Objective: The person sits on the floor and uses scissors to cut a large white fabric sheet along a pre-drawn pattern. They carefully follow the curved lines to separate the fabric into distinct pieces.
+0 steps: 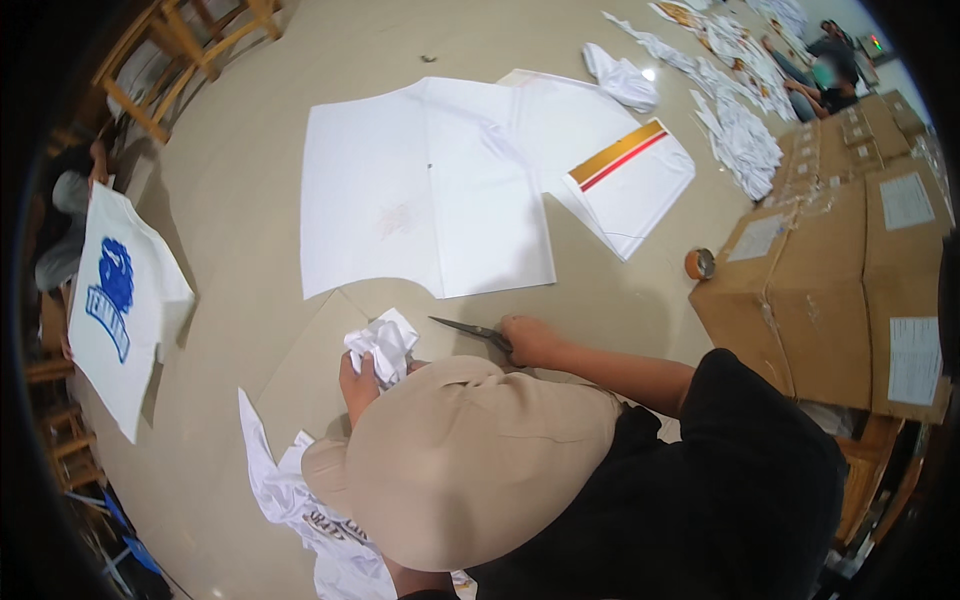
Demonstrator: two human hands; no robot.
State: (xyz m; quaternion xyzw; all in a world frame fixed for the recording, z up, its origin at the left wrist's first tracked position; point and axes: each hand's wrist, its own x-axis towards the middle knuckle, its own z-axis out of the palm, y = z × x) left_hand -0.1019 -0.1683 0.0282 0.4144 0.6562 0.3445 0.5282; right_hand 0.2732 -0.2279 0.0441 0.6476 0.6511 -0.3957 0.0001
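My left hand [360, 380] is closed on a crumpled white piece [385, 340], cloth or paper, just beside my bent knee in beige trousers [470, 450]. My right hand [530, 342] grips dark scissors [465, 327], blades pointing left. Ahead on the tiled floor lie a large white flat piece [370, 170] and another white piece [620, 220] with a gold and red stripe. A heap of white printed fabric [280, 480] lies at my lower left, partly hidden by my leg.
Cardboard boxes [810, 300] and a tape roll [703, 263] are at right, wooden stools [150, 60] upper left. A person [70, 230] at left holds a white piece with a blue emblem [140, 360]. Another person [830, 80] sits back right near fabric piles [740, 150].
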